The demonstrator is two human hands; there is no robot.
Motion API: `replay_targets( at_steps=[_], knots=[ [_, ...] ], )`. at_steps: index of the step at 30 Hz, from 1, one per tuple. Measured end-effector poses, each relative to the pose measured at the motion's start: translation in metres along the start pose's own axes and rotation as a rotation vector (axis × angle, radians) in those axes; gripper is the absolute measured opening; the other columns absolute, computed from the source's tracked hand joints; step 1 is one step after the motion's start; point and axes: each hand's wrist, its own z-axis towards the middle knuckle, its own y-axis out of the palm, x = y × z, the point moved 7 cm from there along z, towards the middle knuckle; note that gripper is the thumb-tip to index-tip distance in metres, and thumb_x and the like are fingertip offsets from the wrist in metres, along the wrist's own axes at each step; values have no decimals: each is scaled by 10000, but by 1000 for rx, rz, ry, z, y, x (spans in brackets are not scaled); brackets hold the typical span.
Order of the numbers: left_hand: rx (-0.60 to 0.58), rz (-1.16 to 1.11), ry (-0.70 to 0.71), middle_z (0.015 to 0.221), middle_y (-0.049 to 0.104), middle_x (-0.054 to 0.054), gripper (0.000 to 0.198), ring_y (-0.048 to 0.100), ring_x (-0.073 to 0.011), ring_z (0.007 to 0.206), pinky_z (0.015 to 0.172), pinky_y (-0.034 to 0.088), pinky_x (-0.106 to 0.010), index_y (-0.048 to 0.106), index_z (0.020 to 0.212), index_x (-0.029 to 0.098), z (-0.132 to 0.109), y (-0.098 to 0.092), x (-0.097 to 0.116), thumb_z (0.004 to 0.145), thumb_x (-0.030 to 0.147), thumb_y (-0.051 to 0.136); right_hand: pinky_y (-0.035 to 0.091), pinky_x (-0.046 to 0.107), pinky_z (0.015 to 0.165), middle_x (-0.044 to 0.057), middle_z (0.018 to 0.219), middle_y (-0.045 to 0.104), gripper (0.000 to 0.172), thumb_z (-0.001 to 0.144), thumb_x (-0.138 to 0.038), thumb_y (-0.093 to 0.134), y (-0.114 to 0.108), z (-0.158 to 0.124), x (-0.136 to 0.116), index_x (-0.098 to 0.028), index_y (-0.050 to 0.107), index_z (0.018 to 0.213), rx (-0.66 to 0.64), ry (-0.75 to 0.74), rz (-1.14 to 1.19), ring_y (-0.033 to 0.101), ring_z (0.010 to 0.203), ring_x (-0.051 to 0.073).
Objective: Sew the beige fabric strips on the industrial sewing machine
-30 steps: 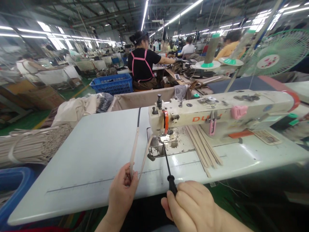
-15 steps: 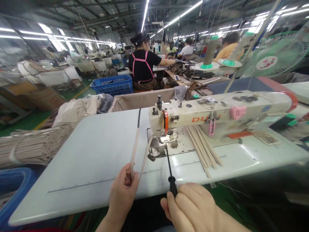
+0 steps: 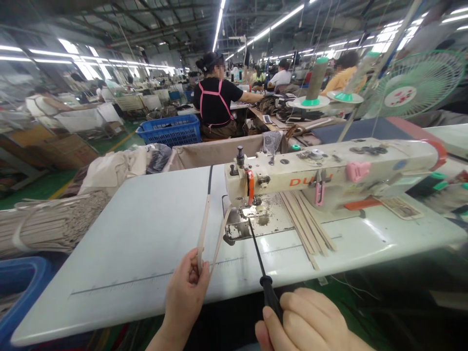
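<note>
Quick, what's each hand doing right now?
Left hand: closed, holding a beige strip.
Right hand: closed around the black handle of a screwdriver-like tool.

- A person in black (image 3: 215,101) is facing away, pink straps running over the back, one arm reaching toward a dark pile (image 3: 280,105).
- A blue basket (image 3: 170,131) is standing just left of that person.
- A patterned rag (image 3: 272,141) is hanging over the rim of a beige bin (image 3: 219,150).
- Pale cloth (image 3: 111,169) is lying heaped, a black bag (image 3: 160,158) resting beside it.
- Cardboard boxes (image 3: 69,152) are standing farther left.
- A blue tub (image 3: 34,270) is showing at the lower left.
- A green fan (image 3: 400,96) is standing at the right.
- Long lights (image 3: 281,22) are glowing overhead.
</note>
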Motion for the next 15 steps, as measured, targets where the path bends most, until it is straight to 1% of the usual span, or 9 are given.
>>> replay_targets(
  at_steps=[3,4,6,7,10,11,14,15],
  knots=[
    [-5,12,-10,807,700,-2,383,615,-152,628,623,534,-264,646,1176,203,0,0,1,922,484,597,353,319,465,-37,562,532,77,868,-130,711,4,3,-2,-145,645,831,-24,-108,29,505,516,131],
    [-8,16,-14,808,698,2,379,613,-149,627,623,533,-262,645,1178,207,0,-1,1,924,484,596,340,323,459,-34,560,535,76,868,-130,710,4,4,-1,-138,649,825,-13,-123,33,499,510,129],
    [-9,18,-14,814,698,8,375,611,-144,627,629,535,-260,642,1180,214,0,-1,0,926,485,596,324,329,451,-38,547,527,73,891,-133,682,1,5,1,-131,654,824,39,-116,41,488,494,124],
    [-11,17,-11,817,699,10,373,612,-143,629,633,535,-260,641,1182,216,0,-1,0,927,485,597,322,330,448,-38,542,524,77,899,-131,670,0,6,3,-130,655,823,44,-105,45,485,488,124],
    [-13,8,-12,841,714,5,375,637,-149,656,648,544,-263,638,1186,218,0,0,-2,927,486,600,337,328,442,-30,538,537,76,874,-107,688,5,7,3,-131,656,809,-40,-105,55,506,493,138],
    [-14,8,-15,849,719,3,378,646,-152,666,651,547,-263,638,1188,218,0,0,-2,926,488,599,346,326,439,-30,532,538,79,871,-106,694,3,7,4,-133,658,806,-42,-98,51,511,492,140],
    [-5,35,-10,838,718,7,394,642,-151,656,653,549,-265,643,1188,222,0,1,-3,921,508,596,415,318,455,-23,526,559,85,927,-160,652,-20,5,15,-158,668,843,84,-44,34,553,507,154],
    [3,47,-8,832,716,9,403,637,-149,647,652,549,-264,647,1186,223,0,0,-2,916,518,598,449,311,475,-16,541,580,84,943,-178,637,-28,3,21,-170,674,868,97,-11,28,577,525,158]
  ],
)
